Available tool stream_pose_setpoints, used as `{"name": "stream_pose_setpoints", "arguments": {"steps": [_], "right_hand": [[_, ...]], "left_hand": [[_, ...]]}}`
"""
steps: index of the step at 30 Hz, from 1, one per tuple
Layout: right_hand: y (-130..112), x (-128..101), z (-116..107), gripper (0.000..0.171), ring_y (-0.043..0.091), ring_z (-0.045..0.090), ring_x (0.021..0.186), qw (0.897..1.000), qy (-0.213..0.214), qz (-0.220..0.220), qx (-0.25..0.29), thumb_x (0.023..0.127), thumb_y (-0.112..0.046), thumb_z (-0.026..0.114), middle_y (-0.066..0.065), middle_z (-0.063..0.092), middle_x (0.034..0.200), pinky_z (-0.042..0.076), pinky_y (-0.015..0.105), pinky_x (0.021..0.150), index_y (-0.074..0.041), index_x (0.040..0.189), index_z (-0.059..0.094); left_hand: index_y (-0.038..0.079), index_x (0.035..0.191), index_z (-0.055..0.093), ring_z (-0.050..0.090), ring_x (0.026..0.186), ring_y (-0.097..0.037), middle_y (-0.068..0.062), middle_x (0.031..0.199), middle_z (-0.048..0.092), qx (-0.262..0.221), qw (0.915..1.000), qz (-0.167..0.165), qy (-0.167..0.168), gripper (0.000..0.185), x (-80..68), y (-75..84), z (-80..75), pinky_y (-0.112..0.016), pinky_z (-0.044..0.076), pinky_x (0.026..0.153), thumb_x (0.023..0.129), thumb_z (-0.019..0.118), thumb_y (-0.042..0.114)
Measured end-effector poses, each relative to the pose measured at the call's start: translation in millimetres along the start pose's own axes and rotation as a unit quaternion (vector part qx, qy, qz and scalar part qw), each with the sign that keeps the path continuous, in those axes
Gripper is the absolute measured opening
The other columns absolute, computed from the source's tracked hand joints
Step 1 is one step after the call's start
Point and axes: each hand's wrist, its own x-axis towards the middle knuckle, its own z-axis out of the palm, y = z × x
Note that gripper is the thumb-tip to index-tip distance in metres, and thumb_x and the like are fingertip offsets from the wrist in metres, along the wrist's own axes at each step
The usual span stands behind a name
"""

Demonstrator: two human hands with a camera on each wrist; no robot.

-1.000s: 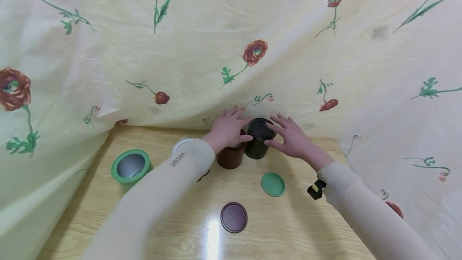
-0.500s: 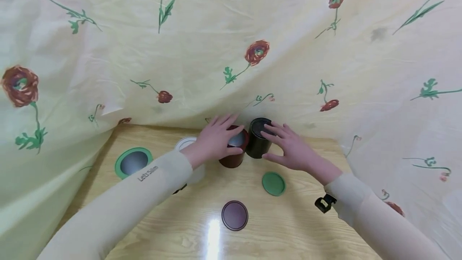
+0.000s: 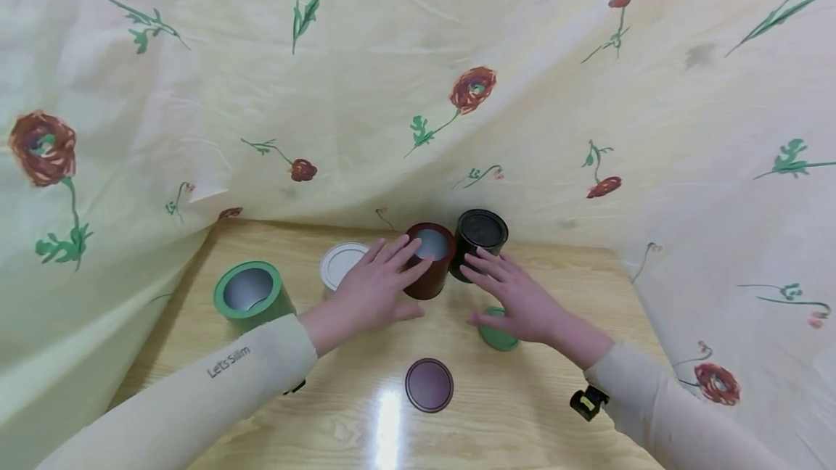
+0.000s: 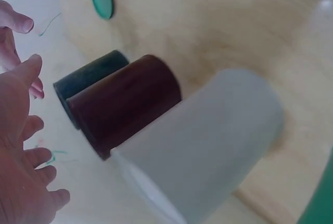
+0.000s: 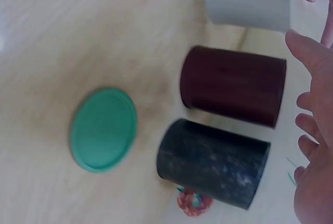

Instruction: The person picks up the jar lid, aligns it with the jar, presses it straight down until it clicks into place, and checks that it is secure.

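**Open Hands Held Beside Two Canisters at the Back of the Table**

Both hands are seen with fingers spread and straight, and nothing is gripped by either. The left hand (image 3: 371,290) is stretched toward the maroon canister (image 3: 429,260), whose near side is met by its fingertips in the head view; whether real contact is made cannot be told. The right hand (image 3: 516,296) is held just in front of the black canister (image 3: 480,239), with its fingertips near the canister's base and its palm partly covering the green lid (image 3: 501,338) that lies flat on the wooden table (image 3: 339,397).

The maroon canister is shown upright and uncovered, its grey inside visible. The black canister is shown upright just beside it on the right, capped by its dark lid, the two standing so close that they seem to touch. Both are placed at the back of the table, near the flowered cloth (image 3: 418,78).

A white canister (image 3: 342,264) with its lid on is seen just left of the maroon one, partly hidden behind the left hand. A green canister (image 3: 251,297) without a lid is placed well apart at the table's left side. A maroon lid (image 3: 429,385) is laid flat near the front edge, between the two forearms.
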Motion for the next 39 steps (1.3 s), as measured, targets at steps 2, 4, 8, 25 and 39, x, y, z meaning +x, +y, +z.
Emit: {"name": "stream_pose_setpoints", "arguments": {"steps": [2,4,8,25,39], "right_hand": [[-2.4,-4.1,6.0,0.082,0.046,0.035,0.155,1.0,-0.001,-0.001,0.001,0.09,-0.039,0.087,0.021,0.048,0.163,0.026,0.072,0.123,-0.005,0.157,0.053],[-4.5,-8.1,11.6,0.084,0.046,0.035,0.155,1.0,0.002,-0.004,0.003,0.089,-0.041,0.087,0.02,0.048,0.163,0.026,0.072,0.123,-0.005,0.157,0.053],[-8.9,-16.5,22.3,0.086,0.046,0.036,0.155,1.0,0.006,-0.006,0.007,0.088,-0.044,0.088,0.018,0.048,0.164,0.027,0.073,0.122,-0.005,0.157,0.054],[-13.4,-49.1,70.7,0.098,0.046,0.04,0.152,0.999,0.018,0.006,0.044,0.077,-0.043,0.095,0.021,0.05,0.161,0.029,0.071,0.12,-0.001,0.155,0.054],[-16.2,-64.5,109.8,0.104,0.046,0.046,0.148,0.999,0.023,-0.001,0.034,0.069,-0.05,0.098,0.021,0.054,0.157,0.02,0.057,0.131,0.001,0.15,0.058]], "left_hand": [[0.022,0.165,0.046,0.021,0.164,-0.03,-0.01,0.175,0.029,-0.001,1.0,0.006,0.002,0.08,-5.8,0.9,5.4,-0.055,0.022,0.132,0.099,0.066,0.064],[0.02,0.164,0.046,0.023,0.163,-0.031,-0.011,0.175,0.031,-0.003,0.9998,0.016,0.007,0.08,-11.8,1.7,10.8,-0.055,0.023,0.131,0.099,0.066,0.064],[0.02,0.164,0.047,0.026,0.162,-0.031,-0.012,0.174,0.031,-0.001,0.9991,0.037,0.019,0.081,-23.4,4.0,24.2,-0.055,0.025,0.131,0.099,0.067,0.064],[0.015,0.162,0.049,0.034,0.158,-0.036,-0.017,0.171,0.037,-0.034,0.9986,0.035,0.019,0.092,-60.5,12.3,93.3,-0.054,0.037,0.125,0.09,0.075,0.067],[0.013,0.163,0.047,0.033,0.159,-0.039,-0.018,0.172,0.034,-0.091,0.9954,0.009,-0.028,0.104,-72.1,19.3,125.9,-0.059,0.03,0.127,0.083,0.08,0.071]]}}
